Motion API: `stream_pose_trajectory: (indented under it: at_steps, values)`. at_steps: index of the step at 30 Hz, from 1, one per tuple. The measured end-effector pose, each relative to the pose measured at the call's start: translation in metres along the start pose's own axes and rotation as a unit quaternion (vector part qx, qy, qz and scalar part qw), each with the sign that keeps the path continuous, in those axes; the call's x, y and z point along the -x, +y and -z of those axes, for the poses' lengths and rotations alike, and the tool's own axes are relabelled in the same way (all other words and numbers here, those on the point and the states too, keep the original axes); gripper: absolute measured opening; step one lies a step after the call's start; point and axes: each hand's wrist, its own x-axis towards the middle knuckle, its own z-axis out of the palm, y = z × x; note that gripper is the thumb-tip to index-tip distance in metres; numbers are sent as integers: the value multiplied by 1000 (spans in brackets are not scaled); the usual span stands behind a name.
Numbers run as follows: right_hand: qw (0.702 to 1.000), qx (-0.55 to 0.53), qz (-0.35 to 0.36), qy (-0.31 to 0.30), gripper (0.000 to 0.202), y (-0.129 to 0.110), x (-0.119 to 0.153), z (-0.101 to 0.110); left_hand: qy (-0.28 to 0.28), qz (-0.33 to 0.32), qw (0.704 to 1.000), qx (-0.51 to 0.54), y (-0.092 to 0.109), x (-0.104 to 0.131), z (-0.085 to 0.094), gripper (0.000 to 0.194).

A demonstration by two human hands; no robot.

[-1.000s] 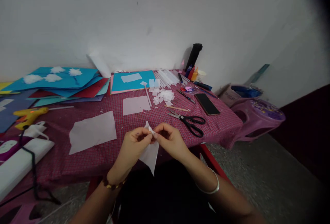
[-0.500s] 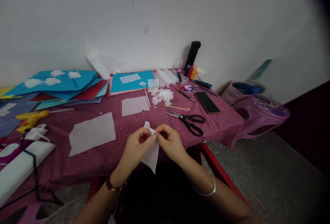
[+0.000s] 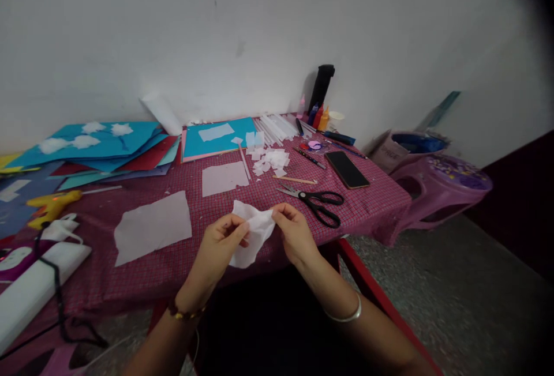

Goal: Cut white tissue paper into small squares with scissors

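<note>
A crumpled piece of white tissue paper [image 3: 255, 232] is stretched between my two hands, above the near edge of the table. My left hand [image 3: 223, 243] pinches its left side between thumb and fingers. The right-hand corner, gathered to a point, is in the pinch of my right hand [image 3: 294, 229]. Black-handled scissors [image 3: 318, 200] lie beyond my right hand, blades toward the left. Flat on the cloth to the left is a large white sheet [image 3: 153, 227], and a smaller white sheet [image 3: 225, 179] lies farther back.
Small white paper squares [image 3: 272, 161] are heaped mid-table near a thin wooden stick [image 3: 295, 180]. A phone [image 3: 347, 169] lies at right. Coloured sheets [image 3: 147, 154], a yellow glue gun [image 3: 49, 206] and a white power strip [image 3: 41, 289] occupy the left. Paint bottles [image 3: 318, 116] stand at the back.
My hands have moved apart, the right one to the right. The tissue paper, which was bunched and hanging between the fingertips, is now spread wider between them.
</note>
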Motion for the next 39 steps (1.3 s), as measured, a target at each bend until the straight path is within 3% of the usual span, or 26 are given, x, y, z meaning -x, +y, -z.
stream_pose_trajectory:
  at_steps: [4, 8, 13, 17, 20, 26, 31, 35, 39]
  values:
    - [1000, 14, 13, 2, 15, 2, 0, 5, 32, 25, 999, -17, 5, -1, -4, 18]
    - [998, 55, 32, -24, 13, 2, 4, 7, 48, 34, 997, 49, 2, -4, -8, 19]
    - [990, 115, 68, -47, 12, 2, 9, 9, 21, 52, 992, 115, -2, -4, -12, 23]
    - [986, 143, 63, -65, 12, -2, 15, 10, 13, -20, 999, -41, 0, 3, -14, 19]
    - [978, 175, 81, -82, 10, -6, 20, 10, 28, -67, 981, -180, 0, 7, -14, 22]
    - [974, 185, 95, -95, 8, -2, 26, 13, -35, -37, 980, -190, -5, 5, -9, 26]
    - [982, 153, 111, -30, 6, 4, 24, 18, 71, -63, 966, -241, -13, 2, -7, 19]
    - [981, 151, 117, -34, 6, 4, 24, 19, 64, -23, 991, -117, -20, -2, -12, 6]
    - [982, 141, 119, -26, 7, 6, 24, 21, 30, 92, 991, 95, -24, -5, -19, 22]
